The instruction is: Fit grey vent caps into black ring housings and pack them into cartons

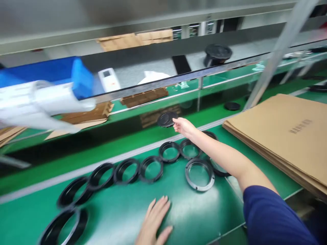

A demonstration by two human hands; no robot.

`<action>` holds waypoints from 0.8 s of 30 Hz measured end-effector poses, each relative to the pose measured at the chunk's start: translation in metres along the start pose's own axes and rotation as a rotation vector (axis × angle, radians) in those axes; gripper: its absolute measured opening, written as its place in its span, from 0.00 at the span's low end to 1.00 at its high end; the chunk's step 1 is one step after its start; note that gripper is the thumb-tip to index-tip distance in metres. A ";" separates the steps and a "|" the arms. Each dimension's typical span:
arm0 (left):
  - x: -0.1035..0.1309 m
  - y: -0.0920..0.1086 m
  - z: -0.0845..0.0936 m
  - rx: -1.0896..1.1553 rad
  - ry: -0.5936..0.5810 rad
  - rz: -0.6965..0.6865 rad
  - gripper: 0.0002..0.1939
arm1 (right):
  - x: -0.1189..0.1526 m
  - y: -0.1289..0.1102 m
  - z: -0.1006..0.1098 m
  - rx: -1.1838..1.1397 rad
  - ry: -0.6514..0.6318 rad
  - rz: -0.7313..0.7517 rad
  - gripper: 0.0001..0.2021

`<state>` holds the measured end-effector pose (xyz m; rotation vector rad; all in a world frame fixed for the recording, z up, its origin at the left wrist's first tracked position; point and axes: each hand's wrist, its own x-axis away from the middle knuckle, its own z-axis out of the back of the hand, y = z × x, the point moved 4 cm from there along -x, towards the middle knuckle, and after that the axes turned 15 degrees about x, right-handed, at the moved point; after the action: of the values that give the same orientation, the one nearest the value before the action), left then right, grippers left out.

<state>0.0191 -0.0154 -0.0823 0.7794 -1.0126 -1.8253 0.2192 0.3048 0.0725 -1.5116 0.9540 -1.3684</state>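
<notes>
My right hand reaches out over the green belt, its fingers curled at the edge of a round black disc. The fingertips meet the disc's right side. My left hand lies on the green tabletop with fingers spread, holding nothing. Several black rings stand in a curved row beyond it, among them a black ring near the middle and a larger black ring at the lower left. A grey-faced ring lies apart, below my right forearm.
Flat cardboard is stacked at the right, beside a slanted metal post. Above the belt, a shelf holds a blue bin, white rolls and a black round part. Another black disc lies on the belt.
</notes>
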 end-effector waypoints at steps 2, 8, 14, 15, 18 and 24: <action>-0.012 0.016 0.023 0.384 0.283 0.091 0.42 | 0.052 0.020 -0.044 -0.066 -0.218 0.032 0.19; -0.032 0.057 0.089 1.336 0.727 -0.069 0.60 | 0.197 0.100 -0.131 -0.196 -0.677 -0.143 0.25; 0.003 0.074 0.099 1.786 0.661 0.061 0.40 | 0.269 0.129 -0.158 0.289 -1.061 0.001 0.26; 0.009 0.074 0.099 1.824 0.686 0.078 0.37 | 0.266 0.122 -0.155 0.390 -0.979 0.181 0.24; 0.020 0.076 0.092 1.912 0.640 0.199 0.33 | 0.249 0.090 -0.136 0.686 -0.390 0.817 0.18; 0.029 0.081 0.083 1.906 0.598 0.282 0.32 | 0.224 0.111 -0.131 1.108 -0.168 1.090 0.21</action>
<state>-0.0292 -0.0372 0.0251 1.8602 -2.0749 0.1844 0.1136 0.0441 0.0465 -0.1420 0.5419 -0.6671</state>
